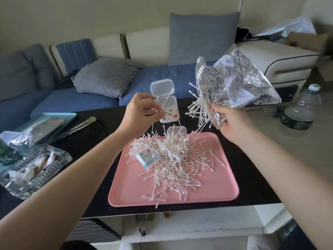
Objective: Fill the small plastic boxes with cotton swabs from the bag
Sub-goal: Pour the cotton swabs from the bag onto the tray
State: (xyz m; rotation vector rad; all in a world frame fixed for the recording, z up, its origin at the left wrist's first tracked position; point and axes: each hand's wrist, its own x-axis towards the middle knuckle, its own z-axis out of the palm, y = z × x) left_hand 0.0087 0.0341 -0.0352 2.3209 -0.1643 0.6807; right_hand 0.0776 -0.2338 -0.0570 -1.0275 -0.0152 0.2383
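My left hand (139, 112) holds a small spotted plastic box (168, 110) in the air with its lid open; a swab or two stick out of it. My right hand (232, 121) grips a crinkled clear bag (236, 82), tipped so that a bunch of cotton swabs (199, 109) slides out of its mouth. Below, a pink tray (216, 188) carries a big loose pile of swabs (173, 165). Two more small boxes lie in the pile: one open and upright (177, 134), one on its side (146, 158).
The tray sits on a black table (252, 188). At the left stand a glass dish (36, 170) with wrappers, a blue tray (54, 117) and another foil bag (27, 138). A water bottle (302, 109) stands at the right. A blue sofa lies behind.
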